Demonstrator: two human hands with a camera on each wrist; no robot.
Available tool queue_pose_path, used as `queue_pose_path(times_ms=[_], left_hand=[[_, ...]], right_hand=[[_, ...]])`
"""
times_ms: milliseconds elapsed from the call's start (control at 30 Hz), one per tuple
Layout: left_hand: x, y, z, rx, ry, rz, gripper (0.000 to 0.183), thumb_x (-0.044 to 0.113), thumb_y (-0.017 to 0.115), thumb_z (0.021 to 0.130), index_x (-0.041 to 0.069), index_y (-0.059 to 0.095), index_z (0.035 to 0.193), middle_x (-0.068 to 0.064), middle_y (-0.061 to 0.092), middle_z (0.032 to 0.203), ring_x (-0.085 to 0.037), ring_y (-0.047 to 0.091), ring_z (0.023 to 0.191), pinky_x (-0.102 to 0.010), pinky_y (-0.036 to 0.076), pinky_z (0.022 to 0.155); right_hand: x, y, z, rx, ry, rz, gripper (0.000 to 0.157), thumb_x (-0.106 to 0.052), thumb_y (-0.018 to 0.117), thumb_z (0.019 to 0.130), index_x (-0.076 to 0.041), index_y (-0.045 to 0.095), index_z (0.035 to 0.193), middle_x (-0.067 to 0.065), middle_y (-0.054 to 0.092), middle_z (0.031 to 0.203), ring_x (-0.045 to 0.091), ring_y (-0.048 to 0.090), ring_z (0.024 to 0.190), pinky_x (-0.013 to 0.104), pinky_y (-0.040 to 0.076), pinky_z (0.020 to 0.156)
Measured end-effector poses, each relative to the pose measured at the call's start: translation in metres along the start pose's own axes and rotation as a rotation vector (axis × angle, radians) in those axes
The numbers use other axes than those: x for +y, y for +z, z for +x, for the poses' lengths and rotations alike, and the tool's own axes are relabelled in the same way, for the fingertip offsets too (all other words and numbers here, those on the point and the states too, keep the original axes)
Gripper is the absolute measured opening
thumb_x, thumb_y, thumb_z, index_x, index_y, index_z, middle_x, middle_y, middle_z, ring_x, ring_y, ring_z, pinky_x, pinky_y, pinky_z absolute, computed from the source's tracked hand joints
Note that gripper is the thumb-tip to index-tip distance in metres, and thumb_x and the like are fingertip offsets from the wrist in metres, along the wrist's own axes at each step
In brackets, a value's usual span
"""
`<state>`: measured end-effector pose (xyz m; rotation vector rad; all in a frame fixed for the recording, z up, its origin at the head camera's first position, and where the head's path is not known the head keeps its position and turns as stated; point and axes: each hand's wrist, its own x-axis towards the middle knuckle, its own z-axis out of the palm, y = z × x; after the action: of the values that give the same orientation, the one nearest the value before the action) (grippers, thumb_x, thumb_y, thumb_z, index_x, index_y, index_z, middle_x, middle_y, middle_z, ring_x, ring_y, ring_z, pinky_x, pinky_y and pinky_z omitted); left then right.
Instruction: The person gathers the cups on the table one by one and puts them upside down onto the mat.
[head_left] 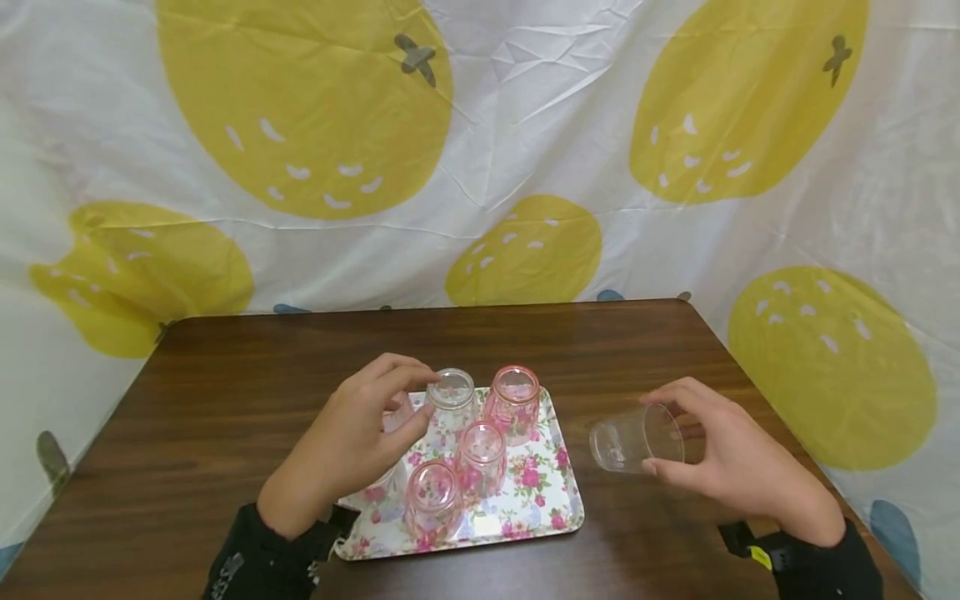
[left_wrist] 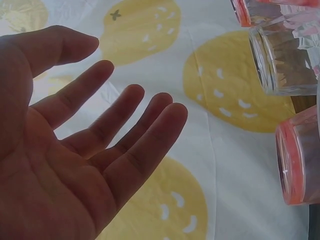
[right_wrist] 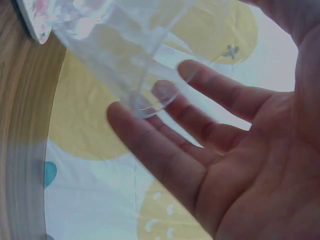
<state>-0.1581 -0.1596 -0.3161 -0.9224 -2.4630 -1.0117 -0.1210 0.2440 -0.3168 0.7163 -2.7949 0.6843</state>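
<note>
A clear glass (head_left: 622, 442) lies tilted on its side in my right hand (head_left: 738, 450), to the right of the tray. Thumb and fingers grip it round the rim, and its base points left; the right wrist view shows fingertips along the clear wall (right_wrist: 115, 55). My left hand (head_left: 360, 425) hovers over the tray's left part with its fingers spread loosely and its palm bare. Its fingertips overlap an upturned clear glass (head_left: 453, 400) in the head view. Upturned pink glasses (head_left: 482, 458) stand on the floral tray (head_left: 555, 500). Two glasses at the left are partly hidden behind this hand.
The tray rests on a dark brown wooden table (head_left: 225, 400). Another pink glass (head_left: 513, 404) stands at the tray's back right corner. Behind the table hangs a white cloth (head_left: 525, 108) with big yellow fruit prints.
</note>
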Motion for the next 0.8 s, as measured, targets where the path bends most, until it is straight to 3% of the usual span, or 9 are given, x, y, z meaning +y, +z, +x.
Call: queue_pose_path(times_ms=[100, 200, 333, 500, 800], left_hand=[[0.001, -0.001, 0.000, 0.005, -0.006, -0.006, 0.029, 0.012, 0.072, 0.087, 0.008, 0.070, 0.115, -0.006, 0.065, 0.115, -0.014, 0.059, 0.088, -0.042, 0.061, 0.073], [0.001, -0.001, 0.000, 0.012, -0.002, -0.011, 0.028, 0.012, 0.072, 0.087, 0.008, 0.070, 0.114, -0.006, 0.065, 0.114, -0.013, 0.058, 0.086, -0.041, 0.061, 0.072], [0.001, -0.001, 0.000, 0.030, 0.013, -0.018, 0.027, 0.010, 0.072, 0.087, 0.008, 0.070, 0.114, -0.005, 0.065, 0.113, -0.011, 0.057, 0.080, -0.039, 0.061, 0.071], [0.002, -0.001, 0.000, 0.046, 0.031, -0.036, 0.026, 0.010, 0.071, 0.087, 0.007, 0.070, 0.113, -0.005, 0.066, 0.113, -0.012, 0.058, 0.077, -0.038, 0.062, 0.069], [0.003, 0.001, 0.001, 0.046, 0.042, -0.086, 0.028, 0.009, 0.072, 0.086, 0.007, 0.068, 0.114, -0.005, 0.066, 0.111, -0.013, 0.058, 0.091, -0.037, 0.063, 0.070]], right_hand=[[0.000, 0.000, 0.002, 0.062, 0.003, 0.036, 0.057, -0.033, 0.084, 0.077, -0.017, 0.059, 0.126, -0.003, 0.059, 0.117, 0.012, 0.059, 0.099, 0.043, 0.062, 0.076], [0.001, 0.001, 0.005, 0.118, -0.002, 0.103, 0.060, -0.023, 0.086, 0.075, -0.017, 0.058, 0.128, -0.006, 0.058, 0.119, 0.011, 0.058, 0.101, 0.031, 0.062, 0.079], [-0.001, 0.002, 0.009, 0.168, -0.034, 0.266, 0.064, -0.004, 0.085, 0.073, -0.010, 0.056, 0.131, -0.001, 0.056, 0.122, 0.015, 0.058, 0.104, 0.017, 0.058, 0.084], [-0.005, 0.004, 0.015, 0.207, -0.081, 0.369, 0.067, 0.008, 0.082, 0.071, -0.003, 0.054, 0.131, 0.004, 0.055, 0.123, 0.017, 0.058, 0.107, 0.015, 0.056, 0.085], [-0.015, 0.009, 0.028, 0.181, -0.091, 0.492, 0.065, 0.012, 0.079, 0.072, 0.001, 0.051, 0.129, 0.005, 0.053, 0.126, 0.022, 0.058, 0.109, 0.019, 0.057, 0.087]])
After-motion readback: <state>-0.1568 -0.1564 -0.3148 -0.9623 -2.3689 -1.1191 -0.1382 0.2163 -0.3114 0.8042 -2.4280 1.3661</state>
